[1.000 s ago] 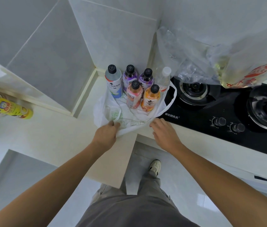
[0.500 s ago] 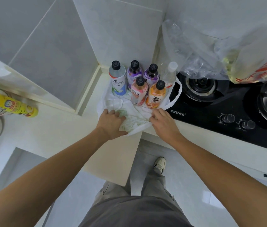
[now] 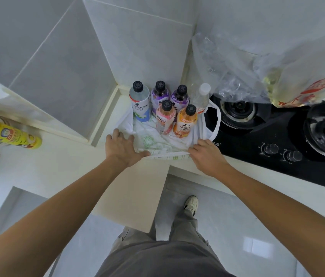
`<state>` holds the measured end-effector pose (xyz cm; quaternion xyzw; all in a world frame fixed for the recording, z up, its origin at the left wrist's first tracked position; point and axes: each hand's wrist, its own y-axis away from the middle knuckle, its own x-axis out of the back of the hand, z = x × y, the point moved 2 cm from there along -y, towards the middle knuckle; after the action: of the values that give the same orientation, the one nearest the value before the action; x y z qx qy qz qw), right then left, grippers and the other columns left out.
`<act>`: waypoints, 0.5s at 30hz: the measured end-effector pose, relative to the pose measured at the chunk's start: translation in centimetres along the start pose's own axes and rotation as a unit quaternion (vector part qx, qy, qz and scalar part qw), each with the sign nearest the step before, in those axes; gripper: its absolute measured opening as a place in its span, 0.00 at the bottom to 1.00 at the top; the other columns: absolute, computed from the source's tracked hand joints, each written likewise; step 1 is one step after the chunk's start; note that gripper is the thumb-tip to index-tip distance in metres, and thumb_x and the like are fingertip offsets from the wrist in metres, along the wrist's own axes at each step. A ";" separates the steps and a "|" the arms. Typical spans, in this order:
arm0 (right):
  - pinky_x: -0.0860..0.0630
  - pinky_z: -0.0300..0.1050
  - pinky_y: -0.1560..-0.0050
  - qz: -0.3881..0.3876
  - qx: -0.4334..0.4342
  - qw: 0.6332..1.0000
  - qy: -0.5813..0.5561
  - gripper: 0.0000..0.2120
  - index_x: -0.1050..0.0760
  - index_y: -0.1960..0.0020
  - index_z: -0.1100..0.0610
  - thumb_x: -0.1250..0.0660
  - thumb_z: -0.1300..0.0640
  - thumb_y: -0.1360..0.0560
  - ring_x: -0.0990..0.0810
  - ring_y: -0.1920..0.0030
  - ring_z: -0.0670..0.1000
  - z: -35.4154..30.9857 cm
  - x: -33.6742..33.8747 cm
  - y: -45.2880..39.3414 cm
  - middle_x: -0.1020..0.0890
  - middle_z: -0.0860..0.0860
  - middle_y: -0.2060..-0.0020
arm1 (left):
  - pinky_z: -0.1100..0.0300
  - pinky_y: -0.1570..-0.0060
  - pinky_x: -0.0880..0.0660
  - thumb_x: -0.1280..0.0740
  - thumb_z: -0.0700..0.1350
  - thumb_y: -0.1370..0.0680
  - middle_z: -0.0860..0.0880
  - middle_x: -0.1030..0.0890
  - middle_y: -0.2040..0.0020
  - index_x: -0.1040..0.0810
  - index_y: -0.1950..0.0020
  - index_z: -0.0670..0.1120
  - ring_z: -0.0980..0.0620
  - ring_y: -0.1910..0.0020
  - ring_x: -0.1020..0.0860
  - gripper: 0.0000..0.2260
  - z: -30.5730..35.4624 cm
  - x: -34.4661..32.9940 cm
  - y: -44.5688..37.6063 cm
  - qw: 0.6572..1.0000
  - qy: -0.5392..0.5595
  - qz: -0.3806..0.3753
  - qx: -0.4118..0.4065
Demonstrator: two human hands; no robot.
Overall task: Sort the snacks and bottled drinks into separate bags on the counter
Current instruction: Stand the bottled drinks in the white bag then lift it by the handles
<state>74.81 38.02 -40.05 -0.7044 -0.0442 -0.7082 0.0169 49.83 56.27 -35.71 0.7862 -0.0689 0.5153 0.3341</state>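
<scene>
Left hand [image 3: 122, 146] had shifted from pinching the white bag [image 3: 158, 139] to pressing it flat, fingers spread; right hand [image 3: 204, 153] pinched its near edge — six bottles [image 3: 165, 118] stood just beyond the fingertips, likely being bagged.

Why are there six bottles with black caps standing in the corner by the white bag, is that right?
Not quite. The head view shows six bottles, but only five have black caps; the clear bottle nearest the stove has a white cap. They do stand in the corner by the white bag.
</scene>
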 end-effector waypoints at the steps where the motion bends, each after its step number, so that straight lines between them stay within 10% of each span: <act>1: 0.28 0.51 0.53 -0.010 -0.002 1.000 0.008 0.04 0.20 0.54 0.57 0.28 0.57 0.25 0.23 0.57 0.56 0.1 0.0 0.1 0.19 0.51 0.66 | 0.46 0.38 0.33 0.54 0.83 0.32 0.43 0.27 0.30 0.34 0.24 0.54 0.43 0.31 0.36 0.47 0.0 0.0 -0.1 1.000 0.006 0.002 0.004; 15: 0.29 0.54 0.46 -0.068 -0.044 0.996 0.030 0.23 0.16 0.48 0.55 0.46 0.43 0.19 0.21 0.52 0.56 1.0 1.4 -0.2 0.17 0.51 0.65 | 0.45 0.45 0.28 0.54 0.73 0.21 0.40 0.22 0.37 0.31 0.28 0.48 0.41 0.30 0.35 0.35 -0.6 1.1 -0.3 0.997 0.063 -0.024 0.027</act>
<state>75.82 38.36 -38.62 -0.6782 -0.0604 -0.7299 -0.0609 49.96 57.11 -34.76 0.7624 -0.0142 0.5573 0.3286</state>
